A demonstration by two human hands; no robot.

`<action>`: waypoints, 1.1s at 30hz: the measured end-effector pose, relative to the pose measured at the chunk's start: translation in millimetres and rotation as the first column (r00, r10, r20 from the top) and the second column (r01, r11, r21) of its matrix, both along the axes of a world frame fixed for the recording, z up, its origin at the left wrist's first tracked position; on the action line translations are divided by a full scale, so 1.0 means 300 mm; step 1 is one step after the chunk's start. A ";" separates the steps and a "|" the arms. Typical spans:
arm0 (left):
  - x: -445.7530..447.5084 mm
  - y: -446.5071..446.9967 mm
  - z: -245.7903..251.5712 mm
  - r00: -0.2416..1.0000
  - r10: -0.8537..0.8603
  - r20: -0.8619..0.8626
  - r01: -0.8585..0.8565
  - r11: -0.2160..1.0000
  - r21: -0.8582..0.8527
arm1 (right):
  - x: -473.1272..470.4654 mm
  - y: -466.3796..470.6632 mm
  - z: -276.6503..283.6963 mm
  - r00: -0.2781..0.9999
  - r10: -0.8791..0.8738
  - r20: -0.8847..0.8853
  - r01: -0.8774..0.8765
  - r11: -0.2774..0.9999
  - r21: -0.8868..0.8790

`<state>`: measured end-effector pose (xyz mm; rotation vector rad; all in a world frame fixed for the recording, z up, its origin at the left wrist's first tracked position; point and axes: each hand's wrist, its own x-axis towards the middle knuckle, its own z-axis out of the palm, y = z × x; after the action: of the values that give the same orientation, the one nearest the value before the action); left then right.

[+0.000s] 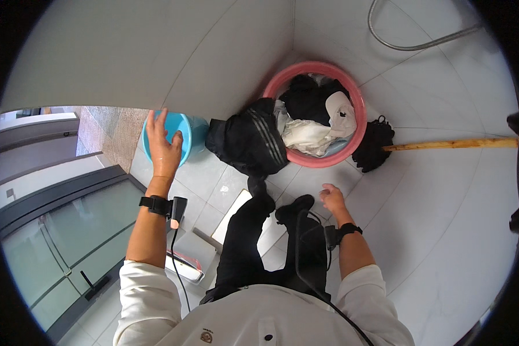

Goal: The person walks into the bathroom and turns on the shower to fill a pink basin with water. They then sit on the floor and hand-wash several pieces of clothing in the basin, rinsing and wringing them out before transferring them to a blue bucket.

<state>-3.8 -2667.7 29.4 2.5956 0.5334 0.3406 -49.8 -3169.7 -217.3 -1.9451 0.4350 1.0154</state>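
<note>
My left hand (164, 149) is raised at the left with its fingers spread, in front of a light blue plastic bucket (194, 134); it holds nothing. My right hand (332, 198) hangs near my right knee, below the pink plastic tub, its fingers loosely parted and nothing seen in it. The pink tub (315, 162) holds a white cap (341, 113), black clothing (305, 101) and white cloth (307, 136). A black garment with grey stripes (246, 138) hangs over the tub's left side, beside the bucket.
A black mop head (373, 145) with a wooden handle (450, 144) lies right of the tub. A metal shower hose (415, 48) hangs at the top right. A frosted glass door (82, 242) stands at the left. A white bin (194, 251) is left of my legs.
</note>
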 end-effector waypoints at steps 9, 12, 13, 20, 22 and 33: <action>-0.393 0.026 -0.205 0.932 0.025 -0.362 -0.082 0.986 -0.144 | -0.020 0.041 0.065 0.984 0.176 0.007 -0.176 0.984 -0.012; -0.554 -0.004 -0.197 0.902 0.051 -0.428 -0.127 0.980 -0.151 | -0.008 -0.004 0.051 0.974 0.222 0.048 -0.220 0.975 -0.039; -0.598 -0.010 -0.198 0.901 0.051 -0.431 -0.137 0.976 -0.171 | -0.002 -0.022 0.043 0.976 0.218 0.022 -0.217 0.974 -0.063; -0.709 0.061 -0.359 0.821 0.066 -0.568 -0.193 0.967 -0.166 | 0.002 -0.138 -0.025 0.986 0.158 0.059 -0.150 0.981 -0.124; -0.688 0.072 -0.436 0.847 0.041 -0.530 -0.218 0.936 -0.275 | -0.003 -0.125 -0.054 0.999 0.039 -0.027 -0.043 0.987 -0.153; -0.723 0.203 -0.563 0.794 -0.268 -0.545 -0.005 0.894 -0.447 | 0.275 0.571 -0.477 0.977 0.155 0.147 -0.144 0.986 -0.083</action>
<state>-220.6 -2606.7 -139.5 2.2399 0.5422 -0.6161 32.7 -2998.3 -360.3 -2.1287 0.2439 0.9470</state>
